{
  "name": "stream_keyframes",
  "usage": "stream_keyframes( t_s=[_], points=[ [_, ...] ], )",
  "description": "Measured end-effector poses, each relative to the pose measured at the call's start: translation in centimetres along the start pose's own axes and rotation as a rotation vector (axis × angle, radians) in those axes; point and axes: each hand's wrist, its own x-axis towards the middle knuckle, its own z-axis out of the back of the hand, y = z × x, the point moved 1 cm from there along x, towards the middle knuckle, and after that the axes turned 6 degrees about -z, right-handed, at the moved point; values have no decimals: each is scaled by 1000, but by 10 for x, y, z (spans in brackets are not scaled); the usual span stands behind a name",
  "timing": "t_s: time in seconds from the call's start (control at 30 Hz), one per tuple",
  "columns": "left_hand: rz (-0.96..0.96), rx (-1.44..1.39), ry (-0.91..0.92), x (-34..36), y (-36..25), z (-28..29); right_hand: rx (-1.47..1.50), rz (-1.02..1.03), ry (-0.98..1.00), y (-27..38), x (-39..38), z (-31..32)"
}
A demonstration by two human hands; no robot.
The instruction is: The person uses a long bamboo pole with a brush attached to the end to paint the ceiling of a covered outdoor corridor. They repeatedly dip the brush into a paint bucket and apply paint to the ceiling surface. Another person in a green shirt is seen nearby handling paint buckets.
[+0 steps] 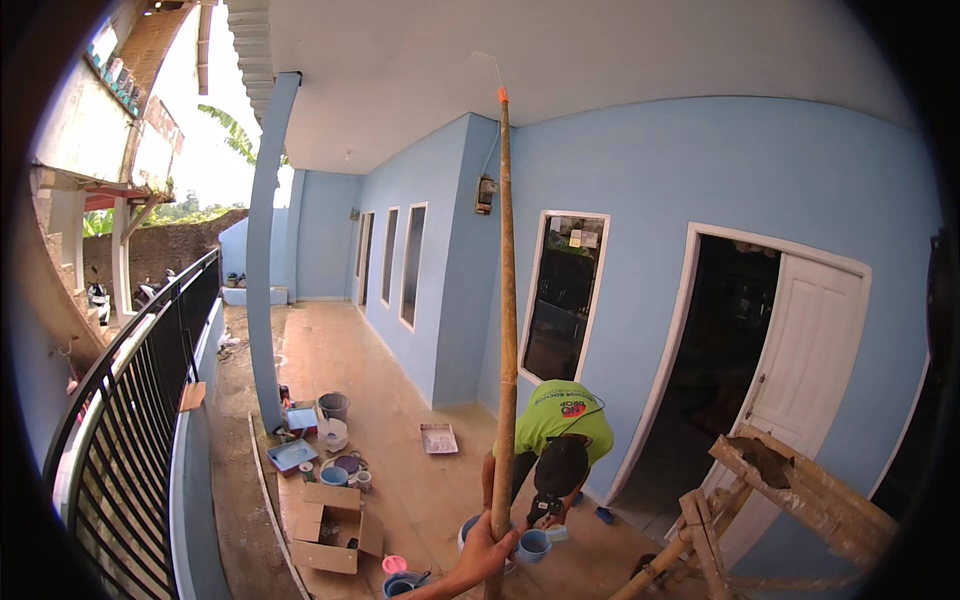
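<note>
The bamboo pole rises from the left hand, whose fingers wrap its lower part; the right hand is out of view, its state untellable. Gripped so low, the long pole could sway and knock the stooping co-worker just beyond that hand. Its long axis stands near upright, orange tip pointing at the ceiling high above.

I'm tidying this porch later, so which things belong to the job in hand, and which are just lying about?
Belong to the job:
Long pole, raised toward the ceiling in the left hand's grip
Probably the blue tray and white tray

Seemingly just lying about:
Open cardboard box
Blue slipper near the doorway
</note>
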Motion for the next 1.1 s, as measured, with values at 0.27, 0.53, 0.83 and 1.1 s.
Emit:
stream_keyframes(
  t_s=[0.27,0.53,0.83,1.1],
  points=[
    [-43,212,-108,13,-5,24,-126,85,134,-65,40,-2],
    [-152,434,-173,-7,36,139,-116,76,612,-7,138,-31],
    [-349,720,-290,-78,86,230,372,42,605,55,234,-217],
    [-17,681,-406,-176,170,288,137,-13,336,-32,239,-280]
  ],
)
